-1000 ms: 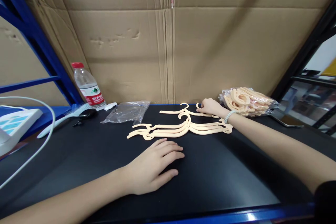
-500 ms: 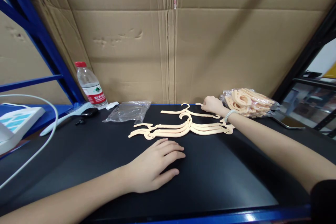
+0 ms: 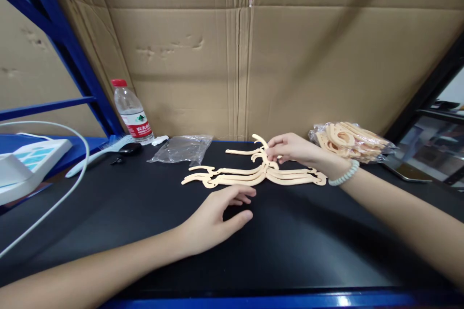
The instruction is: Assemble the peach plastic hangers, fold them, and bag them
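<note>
My right hand (image 3: 295, 148) pinches a loose cream plastic hanger arm (image 3: 264, 148) between thumb and fingers, tilted above the hangers on the table. Beneath it lie several matching cream hangers (image 3: 241, 181), stacked with their hooks bunched near the middle. Behind the stack another hanger (image 3: 237, 152) lies partly covered by my right hand and the piece it holds. My left hand (image 3: 212, 217) is open just in front of the stack, its thumb apart from its loosely bent fingers, and it holds nothing.
A clear bag of cream hanger parts (image 3: 350, 141) lies at the right. Toward the left are a flat clear plastic bag (image 3: 183, 148), a red-capped water bottle (image 3: 136, 115), a pale-blue brush (image 3: 96, 157) and a white cable (image 3: 80, 159). Cardboard (image 3: 181, 72) walls off the back.
My right hand has brought the loose hanger arm from the back right to the left and nearer, over the stack. My left hand has turned, its thumb rising and its fingers curling.
</note>
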`<state>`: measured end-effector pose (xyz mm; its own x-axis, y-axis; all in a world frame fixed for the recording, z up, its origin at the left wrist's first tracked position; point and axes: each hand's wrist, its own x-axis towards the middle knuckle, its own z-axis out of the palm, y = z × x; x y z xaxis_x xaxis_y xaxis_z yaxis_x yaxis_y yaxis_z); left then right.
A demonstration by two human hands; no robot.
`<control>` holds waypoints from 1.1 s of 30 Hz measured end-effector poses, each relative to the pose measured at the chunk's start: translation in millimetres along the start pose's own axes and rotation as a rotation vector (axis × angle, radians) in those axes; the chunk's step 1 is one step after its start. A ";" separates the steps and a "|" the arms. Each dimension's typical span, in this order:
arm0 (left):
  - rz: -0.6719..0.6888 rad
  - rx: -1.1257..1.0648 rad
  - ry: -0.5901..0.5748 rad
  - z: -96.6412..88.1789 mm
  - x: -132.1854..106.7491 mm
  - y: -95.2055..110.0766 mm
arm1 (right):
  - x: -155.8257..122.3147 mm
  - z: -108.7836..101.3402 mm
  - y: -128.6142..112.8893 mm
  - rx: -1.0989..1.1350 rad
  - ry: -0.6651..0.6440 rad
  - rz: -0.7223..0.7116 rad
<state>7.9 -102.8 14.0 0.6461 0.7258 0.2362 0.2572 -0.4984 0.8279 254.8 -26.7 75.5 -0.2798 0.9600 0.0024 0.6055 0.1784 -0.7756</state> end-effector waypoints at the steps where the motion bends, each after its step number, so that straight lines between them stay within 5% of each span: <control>1: -0.053 -0.112 0.027 1.4 1.0 0.4 | -6.8 8.9 -5.9 0.056 -0.055 -0.041; 4: -0.140 -0.371 0.080 3.5 4.9 1.0 | -26.2 38.9 -18.2 0.256 -0.230 -0.166; 10: -0.214 -0.469 0.175 0.5 8.5 -2.6 | -41.8 72.8 -26.4 0.233 -0.196 -0.260; 13: -0.237 -0.453 0.207 -0.5 8.4 -2.1 | -27.7 56.8 -20.5 0.071 -0.064 -0.297; 18: -0.262 -0.502 0.199 -0.2 7.7 2.0 | 13.2 9.0 18.9 -0.510 0.227 -0.283; 25: -0.323 -0.542 0.190 1.0 7.5 2.0 | 38.4 -2.7 74.7 -0.621 0.220 -0.185; 33: -0.308 -0.584 0.270 -1.0 7.6 -0.6 | 31.3 -9.7 66.9 -0.614 0.312 -0.226</control>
<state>12.0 -96.5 15.9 0.3858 0.9226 0.0025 -0.0765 0.0293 0.9966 293.8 17.4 29.8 -0.2771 0.8859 0.3719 0.8930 0.3803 -0.2407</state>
